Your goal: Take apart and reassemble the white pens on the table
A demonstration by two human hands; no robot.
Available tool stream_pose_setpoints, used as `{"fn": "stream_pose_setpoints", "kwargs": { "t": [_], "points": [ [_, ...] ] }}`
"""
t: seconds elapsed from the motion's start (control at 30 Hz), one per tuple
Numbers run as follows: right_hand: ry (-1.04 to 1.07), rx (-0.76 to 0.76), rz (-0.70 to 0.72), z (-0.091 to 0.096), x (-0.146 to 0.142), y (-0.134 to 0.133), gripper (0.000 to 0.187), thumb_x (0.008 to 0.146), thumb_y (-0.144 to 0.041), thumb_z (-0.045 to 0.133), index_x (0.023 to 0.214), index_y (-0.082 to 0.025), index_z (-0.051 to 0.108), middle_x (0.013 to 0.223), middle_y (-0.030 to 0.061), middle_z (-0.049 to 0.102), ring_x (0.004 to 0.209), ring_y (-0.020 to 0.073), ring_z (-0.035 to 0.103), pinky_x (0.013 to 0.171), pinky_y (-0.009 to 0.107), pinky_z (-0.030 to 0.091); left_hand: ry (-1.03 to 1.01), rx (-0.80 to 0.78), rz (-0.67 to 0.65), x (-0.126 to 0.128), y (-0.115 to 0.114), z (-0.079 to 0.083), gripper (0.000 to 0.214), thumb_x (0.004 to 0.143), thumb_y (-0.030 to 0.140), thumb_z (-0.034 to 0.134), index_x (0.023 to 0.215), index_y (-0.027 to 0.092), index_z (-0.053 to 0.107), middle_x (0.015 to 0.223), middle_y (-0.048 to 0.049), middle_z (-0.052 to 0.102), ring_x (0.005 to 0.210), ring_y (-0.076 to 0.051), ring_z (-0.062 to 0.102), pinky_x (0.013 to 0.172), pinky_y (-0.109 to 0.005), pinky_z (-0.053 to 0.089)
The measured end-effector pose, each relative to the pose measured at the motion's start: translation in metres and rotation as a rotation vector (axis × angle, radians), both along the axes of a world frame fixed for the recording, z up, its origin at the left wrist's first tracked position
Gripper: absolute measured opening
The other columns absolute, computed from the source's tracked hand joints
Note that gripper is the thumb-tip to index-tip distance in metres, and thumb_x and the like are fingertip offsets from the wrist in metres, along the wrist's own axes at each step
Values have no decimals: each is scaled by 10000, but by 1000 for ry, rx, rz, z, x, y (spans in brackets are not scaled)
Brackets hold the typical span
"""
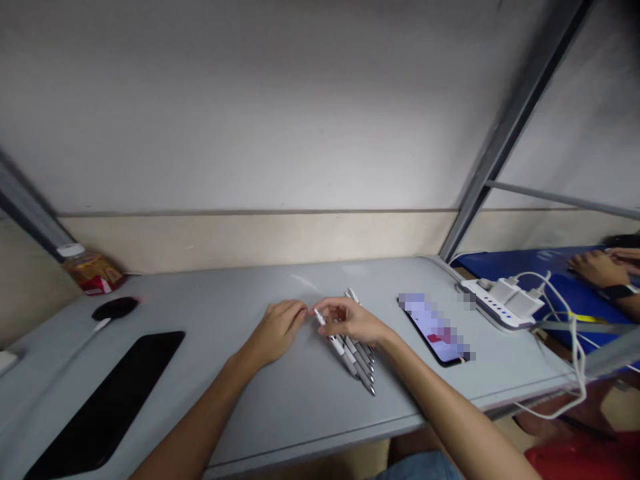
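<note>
A white and grey pen [337,345] slants from the fingers of my right hand [353,320], which is closed around its upper part. Beneath that hand several similar pens [367,379] with silver tips lie side by side on the grey table, partly hidden by it. My left hand [280,330] rests just to the left, its fingers curled together and their tips close to the top end of the held pen. Whether anything small sits between those left fingertips is too fine to see.
Right of the pens lies a lit phone [435,330], then a power strip [495,307] with plugs and white cables. A black mat [110,400], a dark mouse [115,309] and a bottle [93,270] are at left. Another person's hands [603,267] show far right.
</note>
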State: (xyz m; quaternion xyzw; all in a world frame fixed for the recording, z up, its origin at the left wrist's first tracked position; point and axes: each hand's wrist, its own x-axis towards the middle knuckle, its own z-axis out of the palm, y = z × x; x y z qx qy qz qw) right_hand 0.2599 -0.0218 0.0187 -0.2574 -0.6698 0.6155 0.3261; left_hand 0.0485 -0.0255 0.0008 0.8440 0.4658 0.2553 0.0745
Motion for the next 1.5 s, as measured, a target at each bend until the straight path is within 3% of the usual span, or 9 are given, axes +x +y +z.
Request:
{"fn": "stream_pose_setpoints", "kwargs": {
  "t": [0.13, 0.27, 0.47, 0.6, 0.83, 0.97, 1.2, 1.33, 1.5],
  "points": [
    [-345, 305, -126, -7, -1, 2, 351, 661, -406, 768, 884, -164, 646, 661, -47, 483, 585, 87, 431, 547, 221, 337, 19, -18, 3, 1, -1, 1, 305, 968, 310, 314, 843, 204, 571, 832, -11, 620, 819, -163, 562, 774, -302, 396],
    [-585, 637, -226, -15, -1, 4, 396, 664, -516, 746, 807, -159, 652, 738, 8, 562, 693, 134, 492, 654, 256, 361, 25, -9, 6, 1, -1, 2, 298, 973, 308, 307, 885, 208, 573, 868, -9, 617, 856, -164, 557, 806, -314, 387],
    [-783, 836, -264, -18, 1, 4, 532, 588, -657, 728, 838, -194, 647, 890, 55, 555, 914, 233, 470, 834, 356, 344, 33, -9, 12, 2, -2, 4, 314, 976, 311, 300, 869, 210, 578, 851, -8, 603, 860, -165, 551, 798, -320, 373],
    [-846, 835, -288, -18, 3, 3, 771, 530, -726, 707, 1111, -235, 578, 1064, 85, 500, 998, 266, 429, 874, 413, 334, 34, -9, 15, 2, -2, 4, 325, 980, 319, 284, 856, 205, 561, 845, -6, 590, 865, -162, 548, 804, -319, 368],
    [-883, 795, -202, -14, 6, 3, 953, 474, -769, 693, 1283, -323, 458, 1379, 128, 317, 1283, 359, 244, 1012, 565, 161, 32, -24, 9, 1, -2, 5, 344, 982, 328, 265, 869, 204, 565, 860, -12, 586, 870, -165, 544, 806, -324, 370],
    [-863, 743, -219, -9, 5, 2, 919, 535, -757, 674, 1310, -328, 429, 1396, 135, 314, 1313, 342, 229, 1029, 555, 159, 28, -21, 7, 0, -2, 4, 346, 980, 333, 263, 869, 207, 566, 850, -17, 585, 855, -170, 539, 808, -329, 375],
    [-802, 519, -506, 2, 22, 9, 767, 705, -624, 650, 1352, -317, 375, 1413, 126, 289, 1302, 318, 263, 981, 511, 297, 24, -28, 13, 0, -1, 5, 349, 978, 340, 264, 841, 206, 556, 828, -11, 580, 837, -165, 542, 796, -319, 369],
    [-866, 385, -343, 9, 33, 11, 1017, 575, -592, 762, 1428, -340, 269, 1486, 141, 176, 1352, 372, 184, 1004, 600, 244, 43, -26, 20, 0, -2, 5, 356, 981, 343, 248, 836, 204, 542, 829, -9, 574, 836, -165, 544, 792, -316, 367],
    [-926, 341, -121, 5, 27, 6, 1237, 433, -524, 851, 1456, -399, 168, 1551, 133, -65, 1398, 434, -27, 1021, 676, 125, 55, -12, 30, 1, -2, 4, 361, 983, 353, 244, 848, 203, 543, 836, -12, 575, 851, -166, 545, 799, -326, 360]
  ]
}}
